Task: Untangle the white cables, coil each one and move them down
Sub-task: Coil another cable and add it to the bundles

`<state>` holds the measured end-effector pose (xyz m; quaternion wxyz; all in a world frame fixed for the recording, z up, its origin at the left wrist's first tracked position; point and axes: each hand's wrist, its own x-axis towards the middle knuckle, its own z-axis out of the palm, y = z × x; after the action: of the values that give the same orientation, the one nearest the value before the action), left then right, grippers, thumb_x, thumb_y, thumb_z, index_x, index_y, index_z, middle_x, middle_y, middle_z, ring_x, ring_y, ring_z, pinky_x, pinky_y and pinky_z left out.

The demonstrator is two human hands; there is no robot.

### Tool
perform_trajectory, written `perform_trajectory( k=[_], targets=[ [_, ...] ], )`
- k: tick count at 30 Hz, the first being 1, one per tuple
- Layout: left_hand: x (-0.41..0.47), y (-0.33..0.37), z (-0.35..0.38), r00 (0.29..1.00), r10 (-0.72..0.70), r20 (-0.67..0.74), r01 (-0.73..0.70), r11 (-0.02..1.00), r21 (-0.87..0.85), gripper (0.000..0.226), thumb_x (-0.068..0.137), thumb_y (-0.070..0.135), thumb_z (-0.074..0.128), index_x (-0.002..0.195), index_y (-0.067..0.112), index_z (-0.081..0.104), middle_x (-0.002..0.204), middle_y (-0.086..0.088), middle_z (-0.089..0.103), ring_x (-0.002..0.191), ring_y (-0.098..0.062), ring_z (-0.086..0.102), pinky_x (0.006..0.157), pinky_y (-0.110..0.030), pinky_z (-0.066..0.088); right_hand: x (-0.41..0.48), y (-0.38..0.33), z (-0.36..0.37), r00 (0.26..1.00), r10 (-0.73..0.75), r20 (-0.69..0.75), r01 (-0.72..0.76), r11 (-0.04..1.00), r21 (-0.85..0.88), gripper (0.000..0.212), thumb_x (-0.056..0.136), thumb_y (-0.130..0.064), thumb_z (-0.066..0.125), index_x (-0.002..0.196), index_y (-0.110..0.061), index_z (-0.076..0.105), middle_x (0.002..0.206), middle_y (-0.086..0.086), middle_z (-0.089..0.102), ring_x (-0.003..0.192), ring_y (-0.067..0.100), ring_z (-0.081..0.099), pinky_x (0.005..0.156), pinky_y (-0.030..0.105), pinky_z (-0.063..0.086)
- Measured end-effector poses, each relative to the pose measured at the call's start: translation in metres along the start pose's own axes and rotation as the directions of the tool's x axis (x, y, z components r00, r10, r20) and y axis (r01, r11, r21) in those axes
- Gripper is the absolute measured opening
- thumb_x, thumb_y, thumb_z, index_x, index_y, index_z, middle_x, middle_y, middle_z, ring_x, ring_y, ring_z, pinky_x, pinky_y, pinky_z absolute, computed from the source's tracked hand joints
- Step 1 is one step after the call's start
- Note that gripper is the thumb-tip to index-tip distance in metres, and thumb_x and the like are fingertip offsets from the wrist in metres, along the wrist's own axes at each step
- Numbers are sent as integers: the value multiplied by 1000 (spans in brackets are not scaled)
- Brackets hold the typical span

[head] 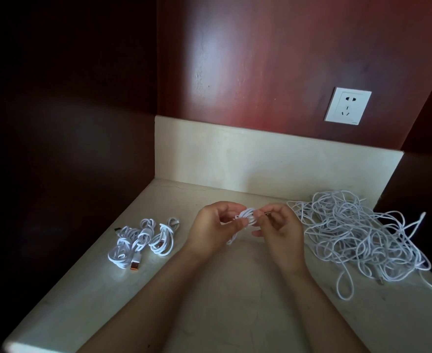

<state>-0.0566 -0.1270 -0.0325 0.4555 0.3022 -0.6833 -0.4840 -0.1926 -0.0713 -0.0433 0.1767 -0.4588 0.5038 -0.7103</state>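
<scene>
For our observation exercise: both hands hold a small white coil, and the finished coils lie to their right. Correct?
No. The head view shows the finished coils left of the left hand, not by the right hand; the rest holds.

Indoor domestic room, home or hotel; cannot tell which. Built-in alcove. Cream stone counter (235, 289) lies under the fingers (222, 207), with a matching stone upstand (235, 161) just beyond them. Glossy red-brown wood panelling (260, 59) above that, a darker panel (69, 123) to their left. White wall socket (347, 106) up and right of the fingers.
</scene>
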Motion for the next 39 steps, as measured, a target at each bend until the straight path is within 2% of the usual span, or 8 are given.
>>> perform_trajectory(
  k=[6,13,18,21,24,26,33,39],
  targets=[
    [-7,18,-10,999,14,-47,-7,989,148,14,78,29,81,88,25,73,72,8,71,46,-13,63,46,-22,47,2,3,4,980,94,174,-100,995,23,18,90,0,63,101,-14,66,90,-1,73,77,9,71,60,25,58],
    [-24,2,-53,982,-164,90,125,933,337,50,74,3,79,119,16,62,100,3,70,70,-3,67,59,-23,56,-3,6,30,906,-1,423,101,971,-215,32,87,3,67,98,-27,70,98,-14,71,89,-1,68,81,22,54],
    [-37,-2,-86,994,-56,-98,91,909,406,40,73,18,80,105,34,61,101,7,67,92,-11,63,80,-28,53,4,10,62,891,64,449,89,946,-311,26,76,-19,57,85,-40,70,86,-23,71,84,9,69,83,40,58],
    [-52,5,-94,980,47,-195,108,697,709,50,75,61,64,118,37,62,122,15,59,121,-9,50,96,-25,41,6,20,78,886,84,456,99,927,-362,22,79,-16,61,92,-27,75,91,-13,72,88,12,68,88,41,55],
    [-56,6,-92,932,-265,-245,336,388,858,83,78,84,37,149,42,25,161,2,13,149,-28,-1,118,-51,-1,8,31,89,892,131,432,82,894,-441,17,82,-13,68,94,-21,76,94,-6,74,93,14,69,89,35,53],
    [-54,3,-89,888,-398,-228,372,334,866,94,75,90,25,153,41,7,164,2,-5,149,-33,-14,115,-59,-4,6,32,92,896,184,405,45,869,-494,12,73,-32,69,84,-32,74,89,-8,74,90,14,69,86,35,54],
    [-43,-4,-91,962,-267,-58,164,395,904,72,80,76,43,143,44,32,151,5,31,144,-24,19,110,-47,29,5,42,92,914,214,344,-5,855,-518,18,64,-47,61,72,-38,74,82,-16,74,84,5,69,84,33,55],
    [-28,-7,-103,963,-180,202,-41,641,766,57,62,53,58,119,42,57,121,15,50,123,-10,42,102,-32,36,13,25,74,891,299,341,-106,869,-483,2,59,-30,73,59,-29,72,66,-8,71,68,8,66,71,28,54]
  ],
)
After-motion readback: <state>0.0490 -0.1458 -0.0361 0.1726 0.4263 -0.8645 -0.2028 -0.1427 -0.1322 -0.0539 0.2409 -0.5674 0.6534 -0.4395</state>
